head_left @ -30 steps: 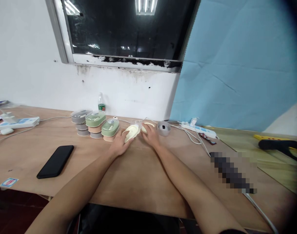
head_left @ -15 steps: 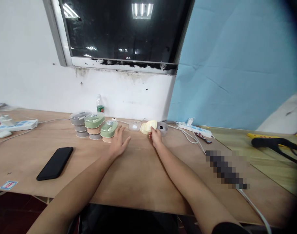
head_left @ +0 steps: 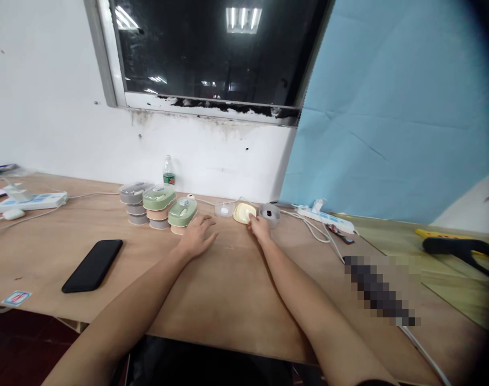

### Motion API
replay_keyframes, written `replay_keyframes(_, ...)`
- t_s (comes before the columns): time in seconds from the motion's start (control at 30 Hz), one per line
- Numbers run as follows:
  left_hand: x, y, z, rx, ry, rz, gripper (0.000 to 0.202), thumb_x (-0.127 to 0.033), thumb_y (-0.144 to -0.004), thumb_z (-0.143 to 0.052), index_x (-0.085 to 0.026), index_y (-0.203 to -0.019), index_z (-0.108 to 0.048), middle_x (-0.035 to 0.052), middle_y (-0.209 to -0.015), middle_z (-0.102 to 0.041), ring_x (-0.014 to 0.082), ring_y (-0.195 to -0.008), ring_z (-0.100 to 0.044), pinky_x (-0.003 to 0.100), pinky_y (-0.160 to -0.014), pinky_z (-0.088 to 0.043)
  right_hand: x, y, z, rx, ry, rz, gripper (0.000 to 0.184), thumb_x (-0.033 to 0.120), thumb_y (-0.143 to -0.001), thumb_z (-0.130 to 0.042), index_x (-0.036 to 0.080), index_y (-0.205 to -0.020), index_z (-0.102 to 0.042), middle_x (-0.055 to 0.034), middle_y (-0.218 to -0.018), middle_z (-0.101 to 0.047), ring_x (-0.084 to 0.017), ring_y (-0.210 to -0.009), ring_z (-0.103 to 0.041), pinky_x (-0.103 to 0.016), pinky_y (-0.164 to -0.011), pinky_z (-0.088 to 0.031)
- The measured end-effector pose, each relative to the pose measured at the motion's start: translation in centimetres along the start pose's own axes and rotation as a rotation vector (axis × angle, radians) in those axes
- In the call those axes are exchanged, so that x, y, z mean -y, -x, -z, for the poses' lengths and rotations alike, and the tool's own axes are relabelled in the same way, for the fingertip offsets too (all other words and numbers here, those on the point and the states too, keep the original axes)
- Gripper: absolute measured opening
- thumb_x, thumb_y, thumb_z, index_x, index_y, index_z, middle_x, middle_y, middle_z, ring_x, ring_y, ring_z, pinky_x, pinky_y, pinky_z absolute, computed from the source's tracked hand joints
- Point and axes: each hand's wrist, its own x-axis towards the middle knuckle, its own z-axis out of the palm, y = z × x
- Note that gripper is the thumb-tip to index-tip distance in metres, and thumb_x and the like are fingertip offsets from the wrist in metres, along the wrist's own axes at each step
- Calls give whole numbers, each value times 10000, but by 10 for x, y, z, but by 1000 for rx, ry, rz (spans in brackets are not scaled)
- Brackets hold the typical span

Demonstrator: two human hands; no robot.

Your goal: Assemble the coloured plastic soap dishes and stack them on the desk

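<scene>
Right now the right grip (head_left: 261,228) is clamped on the near-right edge of a pale yellow, rounded plastic piece (head_left: 243,213), just ahead of it on the wooden counter (head_left: 228,289). Close on its right, a grey plastic tub (head_left: 270,212) crowds it; left past the yellow piece lies a clear plastic lid (head_left: 225,208). Farther left, the left grip (head_left: 199,236) has its fingers apart, a green-topped oval box (head_left: 181,213) bounding its left side. Beyond stand stacked grey oval boxes (head_left: 135,195) and a clear, green-labelled bottle (head_left: 168,171).

wood tbl (head_left: 224,300) w/ blk phone (head_left: 92,266), stacked boxes (head_left: 159,199), yellow pc (head_left: 241,213), grey bowl (head_left: 274,219)
</scene>
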Motion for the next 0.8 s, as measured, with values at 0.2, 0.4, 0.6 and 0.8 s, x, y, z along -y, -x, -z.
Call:
replay_keyframes(0.2, 13, -4, 22, -144, -206, 146, 341, -393, -868, -468, -222, -1136, -589, 113, -1306, -487, 301, -1255, -380, 485, -1053, -257, -1, 3, 5, -140, 245, 177, 271, 452, -756, -562, 187, -715, -599, -18, -649, -592, -169, -631, -538, -255, -613, -387)
replay_keyframes(0.4, 22, -3, 20, -156, -347, 357, 469, -435, -833, -492, -211, -1245, -515, 142, -1363, -456, 350, -1279, -343, 525, -1052, -197, -6, 5, -5, -93, 356, 354, 309, 421, -731, -619, 175, -911, -667, -82, -950, -587, -194, -860, -559, -300, -818, -412)
replay_keyframes(0.6, 25, -3, 15, -148, -413, 377, 542, -426, -803, -540, -213, -1297, -471, 147, -1401, -411, 354, -1274, -342, 515, -1035, -221, -10, -1, -9, -58, 408, 509, 197, 220, -802, -522, 183, -878, -700, -71, -900, -613, -190, -923, -544, -297, -877, -390)
replay_keyframes(0.8, 28, -2, 15, -191, -420, 442, 582, -468, -812, -534, -199, -1323, -456, 169, -1361, -429, 357, -1257, -339, 516, -996, -282, -11, -1, -9, -64, 368, 553, 267, 164, -798, -488, 165, -969, -693, -84, -969, -616, -196, -984, -536, -307, -913, -389)
